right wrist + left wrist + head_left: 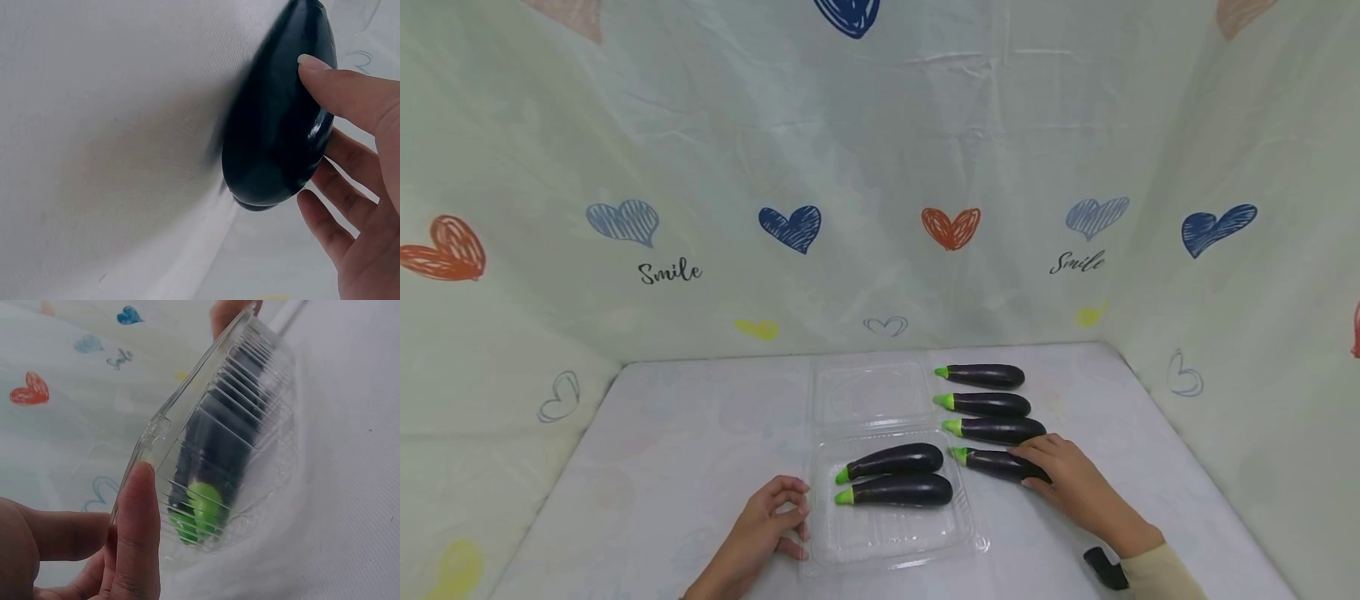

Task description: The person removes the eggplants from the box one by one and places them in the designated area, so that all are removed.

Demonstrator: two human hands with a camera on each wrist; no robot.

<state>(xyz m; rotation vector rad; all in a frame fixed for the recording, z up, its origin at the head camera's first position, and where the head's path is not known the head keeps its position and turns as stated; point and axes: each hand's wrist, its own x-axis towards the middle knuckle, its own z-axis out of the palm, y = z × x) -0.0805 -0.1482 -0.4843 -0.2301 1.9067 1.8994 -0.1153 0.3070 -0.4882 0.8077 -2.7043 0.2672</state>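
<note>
A clear plastic clamshell box (887,537) lies opened out on the table, its lid (872,392) folded back behind its base. Two dark eggplants with green stem ends, an upper one (898,458) and a lower one (904,490), lie side by side in the base. My left hand (767,525) pinches the box's left rim, seen close up in the left wrist view with a finger (137,531) along the outer wall. To the right of the box, my right hand (1075,487) grips the wide end of the nearest loose eggplant (281,119), thumb on one side and fingers on the other.
Three more eggplants, a far one (988,376), a middle one (992,405) and a nearer one (1000,430), form a column behind the gripped one. A small black object (1105,568) shows beside the right sleeve. Heart-printed curtains (880,167) surround the white table (700,433).
</note>
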